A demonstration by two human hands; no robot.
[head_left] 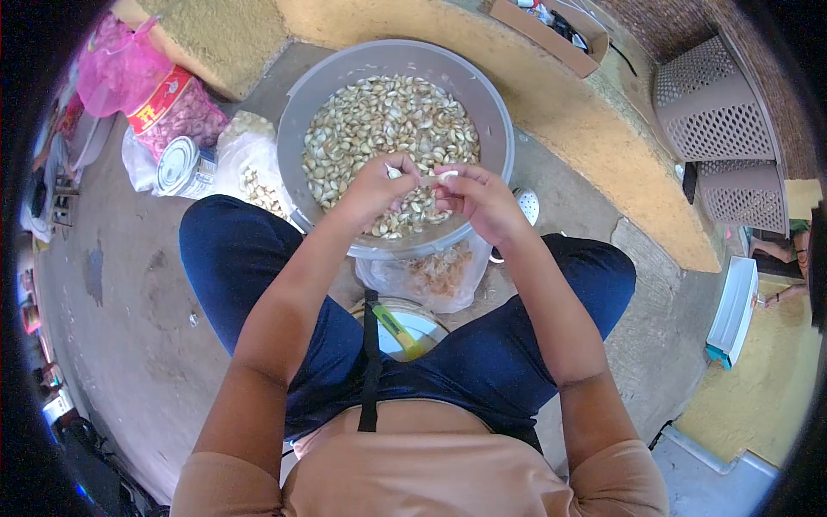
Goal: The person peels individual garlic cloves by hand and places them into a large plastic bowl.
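Note:
Over the front part of a large grey tub (290,129) my two hands are close together. The tub holds a great many garlic cloves (388,116). My left hand (383,188) has its fingers closed on a pale clove (394,172). Opposite it, my right hand (482,200) pinches a small whitish piece (447,176) between thumb and fingertips. Something thin and pale spans the small gap between the two hands; whether it is peel or a blade I cannot tell.
Left of the tub are an open plastic bag of peeled cloves (258,185), a can (178,164) and a pink mesh sack (185,116). A bag of peels (439,274) lies before the tub. A green-handled tool (398,330) rests on a lid. Another person's arm (784,295) shows far right.

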